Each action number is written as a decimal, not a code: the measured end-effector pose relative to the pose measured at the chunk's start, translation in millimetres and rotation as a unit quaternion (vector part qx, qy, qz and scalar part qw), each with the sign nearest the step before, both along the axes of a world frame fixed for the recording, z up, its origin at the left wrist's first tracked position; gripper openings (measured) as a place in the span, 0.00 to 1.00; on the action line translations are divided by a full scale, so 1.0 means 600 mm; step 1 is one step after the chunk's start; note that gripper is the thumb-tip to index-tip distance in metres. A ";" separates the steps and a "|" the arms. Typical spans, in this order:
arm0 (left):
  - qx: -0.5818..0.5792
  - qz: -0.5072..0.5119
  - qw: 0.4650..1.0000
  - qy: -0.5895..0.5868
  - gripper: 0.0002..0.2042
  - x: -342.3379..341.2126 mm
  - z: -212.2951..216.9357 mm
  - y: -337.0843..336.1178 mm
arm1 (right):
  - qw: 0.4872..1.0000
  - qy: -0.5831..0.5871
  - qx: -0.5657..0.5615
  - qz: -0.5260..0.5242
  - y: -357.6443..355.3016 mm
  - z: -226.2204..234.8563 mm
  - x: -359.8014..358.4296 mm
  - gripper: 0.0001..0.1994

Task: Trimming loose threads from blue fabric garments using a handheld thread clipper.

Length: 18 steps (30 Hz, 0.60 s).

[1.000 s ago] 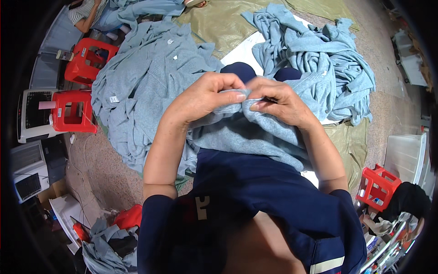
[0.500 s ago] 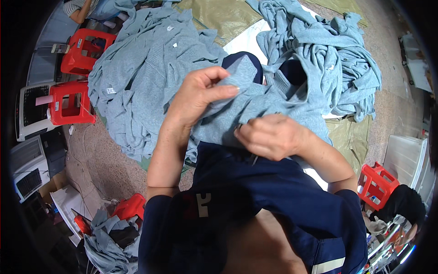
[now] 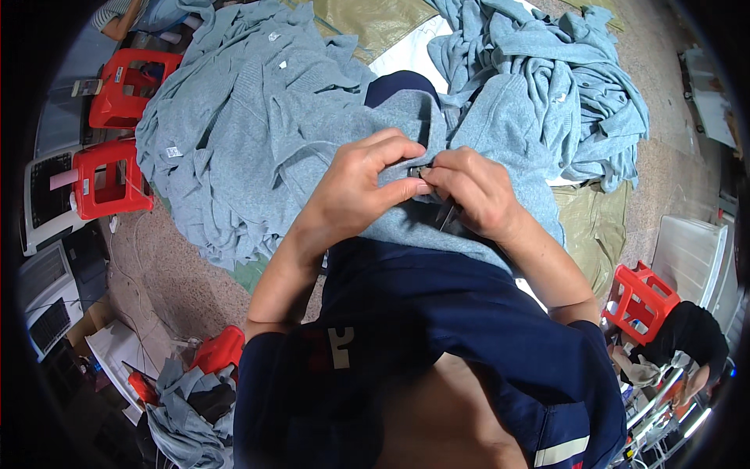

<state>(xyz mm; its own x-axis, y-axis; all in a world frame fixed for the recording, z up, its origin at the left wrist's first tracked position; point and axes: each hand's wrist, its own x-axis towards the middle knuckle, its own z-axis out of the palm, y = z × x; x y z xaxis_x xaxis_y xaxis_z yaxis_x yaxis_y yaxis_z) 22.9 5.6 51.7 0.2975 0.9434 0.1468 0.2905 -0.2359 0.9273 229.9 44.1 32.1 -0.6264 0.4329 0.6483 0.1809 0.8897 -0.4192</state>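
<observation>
A grey-blue knit garment (image 3: 449,238) lies across my lap and knees, its ribbed edge raised between my hands. My left hand (image 3: 351,184) pinches that edge between thumb and fingers. Close against it, my right hand (image 3: 480,191) is closed around what look like small metal thread snips (image 3: 448,214). One dark end sticks out below the right palm, and a metal part shows at the fingertips beside my left thumb. Most of the tool is hidden by the fingers, so I cannot tell whether its tips touch the cloth.
A large heap of grey-blue knitwear (image 3: 211,117) spreads to the left, and another pile (image 3: 547,70) lies at the far right. Red stools (image 3: 113,184) stand along the left side, one more (image 3: 641,301) at right. Another person (image 3: 691,344) in black is at the lower right.
My right hand has moved up and inward to meet my left at the garment edge. The left hand has shifted down slightly, and the cloth is spread differently over my knees.
</observation>
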 end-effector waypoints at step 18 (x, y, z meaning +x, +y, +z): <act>0.123 0.052 0.982 0.130 0.09 0.008 -0.018 -0.007 | 0.971 0.068 -0.213 -0.081 -0.006 -0.020 -0.019 0.14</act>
<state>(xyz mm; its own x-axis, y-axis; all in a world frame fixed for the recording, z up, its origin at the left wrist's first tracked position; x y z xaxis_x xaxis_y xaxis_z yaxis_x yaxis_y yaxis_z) 27.9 1.3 40.9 0.2598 0.9160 0.3059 0.5447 -0.4005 0.7368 218.5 40.7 20.1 -0.4498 0.7649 0.4612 0.2212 0.5956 -0.7722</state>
